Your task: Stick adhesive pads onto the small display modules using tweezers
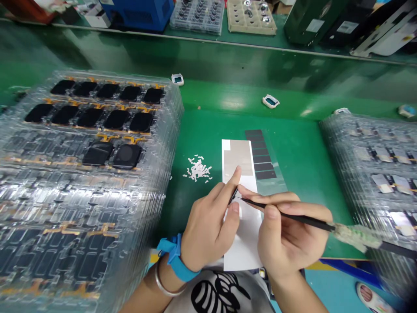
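Note:
In my left hand, thumb and fingers pinch a small thin black part, mostly hidden by the fingers. A blue strap and a metal bangle circle that wrist. My right hand is closed round black tweezers with tape wrapped on their rear end. The tweezer tips meet the edge of the black part, close to my left fingertips. Beneath both hands lies a white sheet with a grey-beige area at its far end. Beside it, a clear film carries a column of dark rectangles.
Small white scraps lie in a heap left of the sheet. Tall stacks of clear trays with black screens stand at left; another tray stack stands at right. A shelf behind bears a blue box and component trays.

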A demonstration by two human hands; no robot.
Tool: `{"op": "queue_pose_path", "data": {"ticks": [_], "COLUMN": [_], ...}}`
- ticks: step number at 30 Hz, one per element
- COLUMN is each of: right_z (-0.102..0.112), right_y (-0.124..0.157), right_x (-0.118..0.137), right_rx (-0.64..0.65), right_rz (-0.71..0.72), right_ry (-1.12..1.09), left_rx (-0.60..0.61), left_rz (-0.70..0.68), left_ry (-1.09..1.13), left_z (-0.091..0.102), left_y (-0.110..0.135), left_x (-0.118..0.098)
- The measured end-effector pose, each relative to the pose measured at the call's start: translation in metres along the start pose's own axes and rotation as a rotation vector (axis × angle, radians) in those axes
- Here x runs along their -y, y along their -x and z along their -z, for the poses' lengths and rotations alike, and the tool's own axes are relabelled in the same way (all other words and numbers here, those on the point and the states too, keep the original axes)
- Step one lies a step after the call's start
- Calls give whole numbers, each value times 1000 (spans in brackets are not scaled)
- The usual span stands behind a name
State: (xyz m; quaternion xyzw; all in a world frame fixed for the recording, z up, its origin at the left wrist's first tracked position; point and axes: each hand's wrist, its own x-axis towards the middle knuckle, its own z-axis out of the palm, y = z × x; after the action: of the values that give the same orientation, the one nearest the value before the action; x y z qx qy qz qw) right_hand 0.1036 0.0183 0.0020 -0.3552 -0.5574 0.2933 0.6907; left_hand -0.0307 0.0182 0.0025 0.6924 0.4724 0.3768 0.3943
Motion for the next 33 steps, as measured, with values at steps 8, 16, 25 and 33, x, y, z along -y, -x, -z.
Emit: {"op": "queue_pose_path", "data": {"ticks": [8,16,25,33], "right_z": [0,3,6,5], "right_y": [1,0,4,2], "right_x": [0,-1,-2,-2], "right_rx": [4,37,64,72], "right_rz": [7,45,68,82], "right_ry": [-4,-2,41,52], "left_rx": [-4,-6,-1,-3], "left_rz": [9,3,-2,-13], "left_ry": [6,-76,-115,-78], "left_z": [0,1,0,0], "left_y": [-1,0,0,0], "left_x": [-2,-2,-1,0]}}
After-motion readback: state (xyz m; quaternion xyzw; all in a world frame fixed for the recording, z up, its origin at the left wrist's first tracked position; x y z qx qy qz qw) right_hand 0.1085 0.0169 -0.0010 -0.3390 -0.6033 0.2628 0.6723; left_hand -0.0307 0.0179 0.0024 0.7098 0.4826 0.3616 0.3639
